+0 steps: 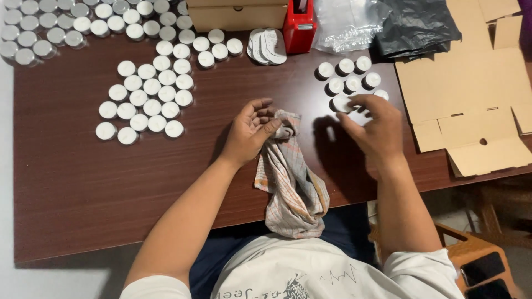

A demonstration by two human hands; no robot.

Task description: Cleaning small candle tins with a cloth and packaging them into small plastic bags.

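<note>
Head view: you look down on a brown table (111, 182) covered with white tealight candles.
Left hand: your left hand (250, 130) clasps the top of a checked cloth (291, 182), fingers curled round its bunched end.
Cloth: it lies at the table's near edge and hangs over toward your lap.
Right hand: your right hand (374, 124) pinches one white candle (341, 103) between its fingertips, just above the table.
Small cluster: six more candles (350, 76) sit just beyond your right hand.
Large group: many candles (145, 94) lie well to the left.
Right side: flattened cardboard (471, 94) lies beside your right hand.
Far edge: a red tape dispenser (299, 27), a brown box (237, 15) and plastic bags (388, 22).
</note>
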